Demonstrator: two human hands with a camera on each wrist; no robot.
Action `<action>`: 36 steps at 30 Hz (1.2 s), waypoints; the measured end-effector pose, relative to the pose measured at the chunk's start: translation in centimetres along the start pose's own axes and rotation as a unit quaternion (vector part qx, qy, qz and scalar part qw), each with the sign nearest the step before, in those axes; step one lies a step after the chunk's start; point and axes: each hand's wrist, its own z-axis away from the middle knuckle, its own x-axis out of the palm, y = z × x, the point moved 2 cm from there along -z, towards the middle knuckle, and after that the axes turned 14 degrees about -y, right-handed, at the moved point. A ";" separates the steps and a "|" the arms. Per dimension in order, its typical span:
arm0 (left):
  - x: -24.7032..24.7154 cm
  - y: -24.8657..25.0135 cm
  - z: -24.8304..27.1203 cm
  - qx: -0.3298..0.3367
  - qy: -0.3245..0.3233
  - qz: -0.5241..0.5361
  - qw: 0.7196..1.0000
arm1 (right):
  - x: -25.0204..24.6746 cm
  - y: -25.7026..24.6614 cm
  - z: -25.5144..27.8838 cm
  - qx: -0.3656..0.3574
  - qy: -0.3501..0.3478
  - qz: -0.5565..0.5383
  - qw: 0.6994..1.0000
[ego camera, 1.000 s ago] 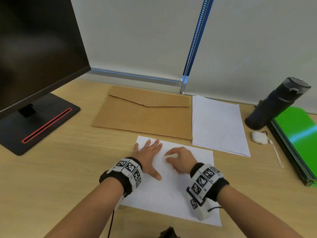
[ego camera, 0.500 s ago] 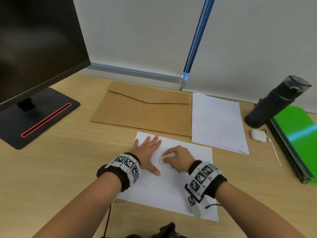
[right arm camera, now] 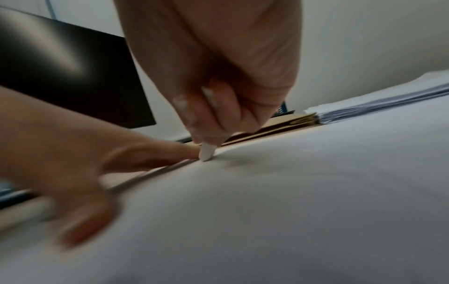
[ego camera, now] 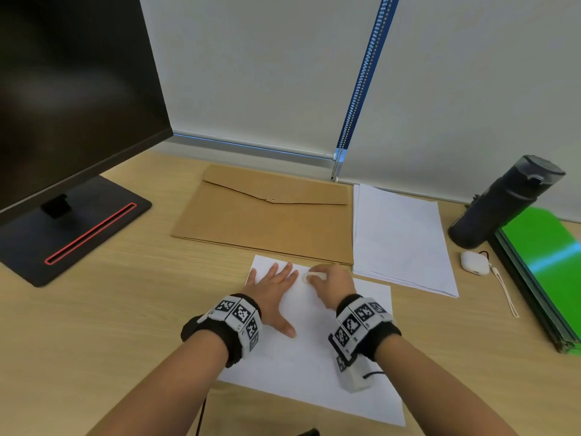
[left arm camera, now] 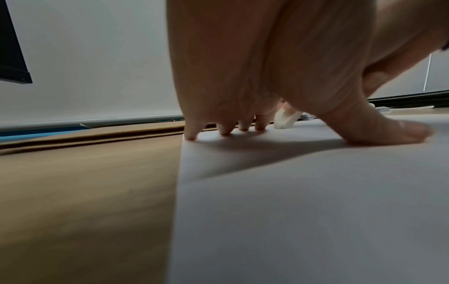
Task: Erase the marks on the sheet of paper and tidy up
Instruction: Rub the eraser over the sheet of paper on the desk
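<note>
1. The sheet of paper (ego camera: 314, 366) is laid flat near the front edge of the tabletop (ego camera: 110, 309), slightly turned, with its far edge just beside the near edge of a brown envelope (ego camera: 267, 215).
2. A white eraser (ego camera: 309, 276) is pinched at its upper end by the curled fingers and thumb of the right hand (ego camera: 333, 287); its lower tip is set on the sheet near the sheet's far edge, as seen in the right wrist view at the eraser (right arm camera: 206, 152).
3. The right hand is arched over the eraser with knuckles raised, the forearm reaching in from the front right.
4. The left hand (ego camera: 273, 294) is spread flat on the sheet's far left corner, fingers straight and fanned, thumb stretched out toward the front; nothing is gripped by it. In the left wrist view the fingertips (left arm camera: 192, 135) are seen pressed onto the paper right at its left edge.
5. The index finger of the left hand lies just beside the eraser tip.
6. A stack of white paper (ego camera: 402, 240) is set to the right of the envelope.
7. Toward the right edge a dark bottle (ego camera: 503, 202), a small white case (ego camera: 474, 262) and a green folder (ego camera: 547, 262) are placed.
8. A monitor (ego camera: 72, 99) is stood at the far left corner.
</note>
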 end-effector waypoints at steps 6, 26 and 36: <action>0.1 -0.1 0.1 0.004 0.000 0.002 1.000 | 2.5 0.2 2.1 -0.022 -0.123 0.071 0.990; 0.1 -0.1 0.0 0.008 0.002 0.009 1.000 | 3.3 -0.5 3.0 -0.031 -0.053 0.156 0.986; 0.0 -0.1 0.1 0.005 -0.002 -0.001 1.000 | 1.2 -0.6 1.7 -0.017 -0.030 0.136 0.990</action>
